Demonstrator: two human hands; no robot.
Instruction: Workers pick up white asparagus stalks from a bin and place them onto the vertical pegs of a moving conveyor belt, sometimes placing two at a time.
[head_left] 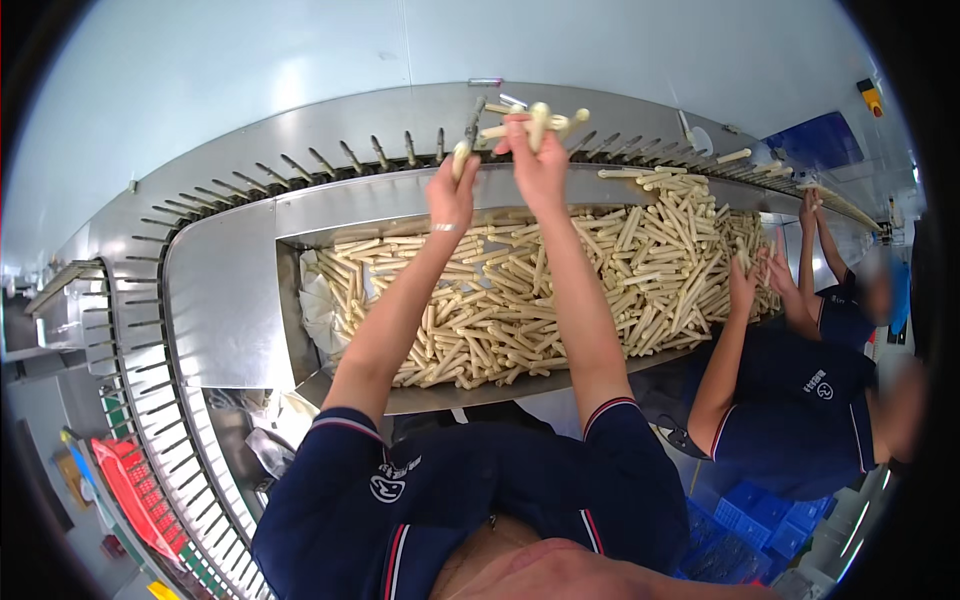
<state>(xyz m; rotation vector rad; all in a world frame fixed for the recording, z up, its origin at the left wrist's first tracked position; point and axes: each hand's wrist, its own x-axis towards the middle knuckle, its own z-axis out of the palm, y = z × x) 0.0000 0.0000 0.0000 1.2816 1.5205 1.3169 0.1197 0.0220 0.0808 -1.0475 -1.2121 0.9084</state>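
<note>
A long conveyor [200, 213] curves around the left and far side of a steel work area, lined with dark upright pegs [378, 152]. A wide steel trough [288, 320] lies between it and the wearer, probably set there so its contents stay within easy reach of the pegs. Two co-workers [800, 390] stand along its right end. A heap of pale, slender sticks [650, 260] fills the trough, piled highest toward the right. Both of the wearer's arms stretch over it. The right hand [540, 175] is closed around a loose bunch [545, 122], seemingly a handy supply held close to the pegs. The left hand [452, 200] pinches one stick [460, 160] just beside a peg; whether they touch, I cannot tell.
</note>
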